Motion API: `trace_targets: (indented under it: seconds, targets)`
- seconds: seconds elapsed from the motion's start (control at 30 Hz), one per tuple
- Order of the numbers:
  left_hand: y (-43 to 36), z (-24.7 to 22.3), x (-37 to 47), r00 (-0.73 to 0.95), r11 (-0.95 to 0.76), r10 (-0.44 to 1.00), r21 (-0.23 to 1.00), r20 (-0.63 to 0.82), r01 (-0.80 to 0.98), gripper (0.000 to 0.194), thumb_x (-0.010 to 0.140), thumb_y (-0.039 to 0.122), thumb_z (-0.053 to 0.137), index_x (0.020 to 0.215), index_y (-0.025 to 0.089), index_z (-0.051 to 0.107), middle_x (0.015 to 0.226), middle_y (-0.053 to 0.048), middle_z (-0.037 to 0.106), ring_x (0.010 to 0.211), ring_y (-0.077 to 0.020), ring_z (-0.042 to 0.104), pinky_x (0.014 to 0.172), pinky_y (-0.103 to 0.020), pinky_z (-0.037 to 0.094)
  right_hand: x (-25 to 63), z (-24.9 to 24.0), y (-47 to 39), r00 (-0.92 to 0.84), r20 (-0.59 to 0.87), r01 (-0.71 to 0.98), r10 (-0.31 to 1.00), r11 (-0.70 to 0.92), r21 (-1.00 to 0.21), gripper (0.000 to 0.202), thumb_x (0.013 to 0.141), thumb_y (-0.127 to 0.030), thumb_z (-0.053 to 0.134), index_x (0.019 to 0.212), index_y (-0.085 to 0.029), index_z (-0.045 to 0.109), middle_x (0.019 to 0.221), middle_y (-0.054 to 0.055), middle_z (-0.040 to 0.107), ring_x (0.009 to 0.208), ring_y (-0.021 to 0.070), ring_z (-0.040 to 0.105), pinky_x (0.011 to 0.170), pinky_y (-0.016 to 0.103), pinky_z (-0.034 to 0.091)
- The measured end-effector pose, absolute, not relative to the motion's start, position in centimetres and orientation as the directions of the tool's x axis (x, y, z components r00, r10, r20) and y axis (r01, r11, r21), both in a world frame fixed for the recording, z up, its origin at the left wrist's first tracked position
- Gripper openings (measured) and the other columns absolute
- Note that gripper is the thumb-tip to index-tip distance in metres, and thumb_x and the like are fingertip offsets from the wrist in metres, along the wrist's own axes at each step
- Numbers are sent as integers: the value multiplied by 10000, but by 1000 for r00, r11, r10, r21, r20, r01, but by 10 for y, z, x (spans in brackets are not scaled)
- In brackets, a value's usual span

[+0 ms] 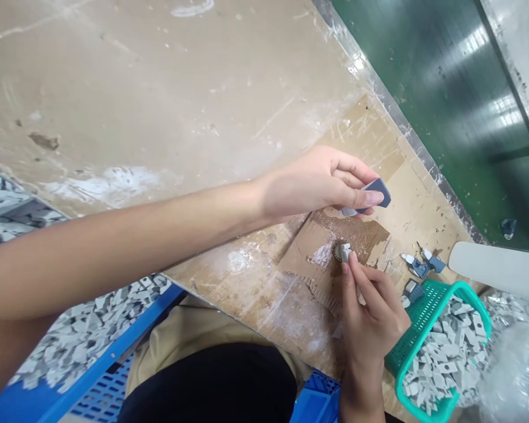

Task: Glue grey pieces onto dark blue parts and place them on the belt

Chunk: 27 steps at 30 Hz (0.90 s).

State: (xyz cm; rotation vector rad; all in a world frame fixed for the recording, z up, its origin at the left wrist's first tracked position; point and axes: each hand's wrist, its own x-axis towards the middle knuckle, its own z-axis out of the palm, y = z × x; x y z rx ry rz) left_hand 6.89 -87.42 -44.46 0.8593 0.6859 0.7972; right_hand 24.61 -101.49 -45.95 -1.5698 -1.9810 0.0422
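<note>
My left hand [321,182] reaches across the worktable, its thumb and fingers closed on a dark blue-grey plastic part [378,192] with a lighter end below. Lower down, my right hand [372,305] pinches a small light grey piece [345,252] between thumb and finger. That piece is at a small round thing, partly hidden, on a torn brown cardboard sheet [304,249]. The two held items are apart, the blue-grey one above and to the right of the grey one.
A green basket [423,314] of small grey pieces stands at the right, beside several blue-grey parts [418,267] and clear plastic bags [514,370]. Blue crates [83,376] with grey pieces are at the lower left. A green surface [432,76] lies past the table's metal edge.
</note>
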Motion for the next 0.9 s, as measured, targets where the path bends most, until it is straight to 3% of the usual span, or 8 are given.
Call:
trace_targets:
  seconds: [0.13,0.23,0.33,0.43,0.67,0.9]
  targets:
    - [-873,-445,70,533,403,819,874,-213,-271,167,738,45,753,891,109,732,857,-59,769,800,-172,737,779,-289,580,248,-455,-1017,-21,456,847,890,258,-464,446,877,-37,711,1242,-293,701,917,13,716,765,108,658,666,243,557]
    - [-877,-449,74,578,382,789,904,-210,-194,193,659,4,768,814,112,731,784,-41,760,764,-176,744,763,-284,593,250,-451,-1019,159,481,796,862,176,-579,386,888,-79,710,1188,-322,731,916,21,717,773,137,651,658,293,536]
    - [-888,-454,81,637,394,743,904,-207,-165,218,629,-30,722,783,125,718,754,-35,757,760,-184,749,744,-286,606,251,-449,-1019,269,533,726,802,195,-659,298,916,-139,691,1149,-314,754,855,25,693,718,144,634,616,313,498]
    - [-900,-459,90,690,438,696,879,-200,-186,225,638,-44,646,765,133,700,783,-43,763,782,-180,751,714,-263,611,253,-447,-1020,262,563,695,784,252,-674,292,930,-142,667,1152,-310,753,847,26,679,704,145,633,582,309,493]
    - [-913,-458,97,744,496,641,841,-189,-214,240,681,-55,566,777,134,677,766,-21,757,749,-137,744,638,-185,594,255,-442,-1025,158,469,685,869,245,-686,373,920,-93,658,1209,-318,722,900,30,691,755,146,652,587,290,549]
    - [-919,-450,94,677,349,721,922,-148,-170,111,723,51,660,796,134,671,789,-34,767,773,-146,753,699,-199,610,255,-438,-1026,137,461,726,877,228,-649,447,897,-55,680,1238,-343,703,943,28,678,779,140,657,593,277,559]
